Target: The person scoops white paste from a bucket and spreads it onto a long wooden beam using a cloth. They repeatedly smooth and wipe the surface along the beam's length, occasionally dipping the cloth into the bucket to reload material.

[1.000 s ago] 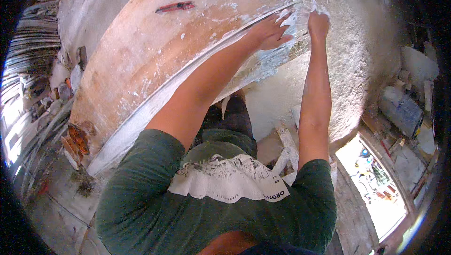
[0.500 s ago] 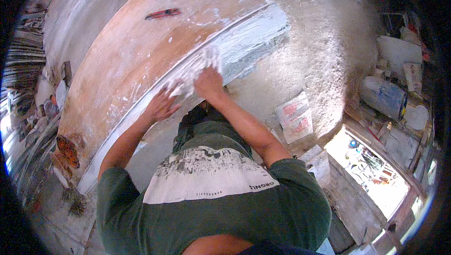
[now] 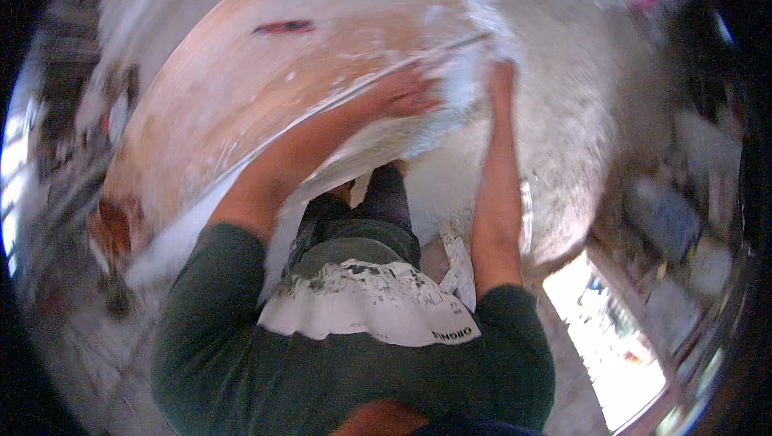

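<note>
My left hand [image 3: 412, 94] reaches over the long edge of a large tan board [image 3: 241, 90], fingers stretched out and apart, with nothing seen in them. Farther right, my right hand [image 3: 500, 78] looks closed at the near end of a white wet strip [image 3: 480, 6], which runs up and left past the board's corner; motion blurs the fingers. Between the hands, pale bluish-white wet plaster [image 3: 458, 86] covers the board's border. A small red and black tool [image 3: 283, 27] lies on the board.
Rough pale ground [image 3: 563, 114] lies right of the board. Blurred containers [image 3: 663, 215] and a bright opening [image 3: 607, 347] are at the right. A dark orange object [image 3: 114, 223] rests at the board's near left corner. Clutter [image 3: 60, 122] lines the left rim.
Both hands have moved right and farther away along the board's edge. The white mass formerly bunched near both hands now shows as a long strip beyond my right hand. The view has shifted slightly.
</note>
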Demonstrator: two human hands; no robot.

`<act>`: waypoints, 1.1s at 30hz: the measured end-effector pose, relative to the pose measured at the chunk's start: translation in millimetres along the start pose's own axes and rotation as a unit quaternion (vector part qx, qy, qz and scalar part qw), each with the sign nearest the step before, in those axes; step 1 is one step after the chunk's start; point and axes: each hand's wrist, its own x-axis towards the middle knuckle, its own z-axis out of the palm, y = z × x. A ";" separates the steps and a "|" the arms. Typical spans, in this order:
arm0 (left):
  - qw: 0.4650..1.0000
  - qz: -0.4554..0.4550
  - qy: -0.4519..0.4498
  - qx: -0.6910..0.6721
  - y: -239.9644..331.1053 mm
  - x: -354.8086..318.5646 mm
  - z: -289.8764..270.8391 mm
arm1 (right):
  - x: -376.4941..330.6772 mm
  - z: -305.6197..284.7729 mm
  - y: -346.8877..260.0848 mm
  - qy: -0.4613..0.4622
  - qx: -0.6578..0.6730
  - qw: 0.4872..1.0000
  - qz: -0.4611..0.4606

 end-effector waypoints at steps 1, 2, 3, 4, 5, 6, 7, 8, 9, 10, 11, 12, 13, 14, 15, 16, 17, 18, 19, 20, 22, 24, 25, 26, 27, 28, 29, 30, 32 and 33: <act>0.999 -0.022 -0.020 -0.030 16.0 38.4 4.0 | -6.1 0.4 13.7 0.029 0.036 0.999 0.003; 0.998 -0.022 -0.030 -0.042 28.3 71.8 7.1 | -15.1 -0.8 28.7 0.080 0.112 0.990 0.035; 0.999 0.008 -0.022 -0.038 46.3 104.7 6.6 | -24.3 -10.3 42.0 0.154 0.227 0.959 0.078; 0.998 0.060 0.021 0.014 60.0 122.1 10.4 | -34.4 -30.0 46.5 0.227 0.357 0.899 0.110; 0.990 0.099 0.076 0.069 68.8 138.8 13.8 | -37.2 -44.0 45.4 0.264 0.448 0.841 0.152; 0.984 0.110 0.068 0.122 72.9 148.2 15.0 | -36.7 -46.5 47.9 0.268 0.486 0.802 0.220; 0.973 0.133 0.153 0.108 78.5 139.1 18.4 | -33.9 -31.3 58.2 0.233 0.461 0.761 0.392; 0.972 0.140 0.156 0.108 76.5 125.1 22.7 | -38.8 -28.6 51.7 0.224 0.459 0.781 0.359; 0.971 0.147 0.158 0.107 70.9 104.9 28.2 | -41.4 -24.2 41.0 0.214 0.455 0.800 0.327; 0.969 0.140 0.174 0.109 64.7 104.9 24.8 | -19.1 -19.4 44.8 0.201 0.452 0.825 0.275; 0.974 0.160 0.145 0.070 59.9 81.5 18.3 | -10.8 18.1 61.1 0.188 0.272 0.929 0.166; 0.974 0.168 0.132 0.080 54.3 53.0 11.9 | -4.4 50.8 70.7 0.162 0.077 0.982 0.053; 0.973 0.171 0.130 0.082 41.2 19.2 17.4 | -9.1 43.7 36.4 0.040 0.007 0.999 0.003; 0.975 0.153 0.138 0.087 22.3 -20.4 21.8 | -13.9 19.3 -17.4 -0.081 -0.067 0.992 -0.065; 0.975 0.164 0.123 0.089 7.6 -61.0 14.8 | -35.0 -13.8 -69.4 -0.067 -0.039 0.997 -0.022; 0.978 0.155 0.114 0.074 2.9 -103.7 2.5 | -56.6 -41.1 -120.0 -0.048 -0.012 0.998 0.026; 0.977 0.169 0.113 0.059 -5.7 -141.8 -10.2 | -67.8 -37.2 -146.5 -0.025 0.011 0.997 0.079; 0.980 0.164 0.095 0.056 -17.9 -181.2 -15.1 | -80.9 -34.9 -178.3 -0.013 0.034 0.993 0.110; 0.982 0.164 0.073 0.053 -33.5 -221.2 -17.7 | -94.5 -32.6 -208.5 0.001 0.057 0.988 0.143; 0.987 0.154 0.032 0.046 -46.1 -263.2 -28.5 | -113.5 -35.7 -242.1 -0.002 0.077 0.984 0.158; 0.993 0.112 -0.009 0.047 -63.5 -348.3 -47.5 | -151.9 -38.4 -305.9 0.000 0.057 0.994 0.092; 0.996 0.078 -0.012 0.052 -83.2 -431.3 -54.5 | -191.7 -53.2 -376.2 -0.006 0.080 0.996 0.037; 0.997 0.065 -0.016 0.044 -84.9 -466.6 -66.5 | -208.4 -60.3 -410.1 -0.078 0.093 0.992 0.028; 0.998 0.045 -0.041 0.030 -97.2 -501.3 -67.8 | -229.0 -46.8 -442.1 -0.045 0.096 0.994 0.010; 0.996 0.017 -0.080 0.041 -102.4 -534.2 -74.0 | -242.4 -53.7 -476.0 -0.135 0.123 0.983 0.005; 0.996 0.016 -0.069 0.046 -112.7 -563.1 -72.5 | -268.4 -40.0 -502.5 -0.068 0.130 0.985 -0.086; 0.997 0.010 -0.060 0.054 -124.4 -593.2 -67.9 | -287.6 -37.4 -536.8 -0.059 0.155 0.984 -0.066; 0.993 -0.006 -0.081 0.089 -143.8 -624.5 -58.1 | -303.8 -11.8 -561.3 -0.100 0.140 0.978 -0.121; 0.986 -0.045 -0.097 0.125 -158.1 -650.6 -51.9 | -323.4 -30.8 -594.6 -0.171 0.221 0.939 -0.199; 0.985 -0.067 -0.097 0.125 -152.6 -653.4 -61.4 | -321.6 -36.5 -604.6 -0.171 0.240 0.938 -0.180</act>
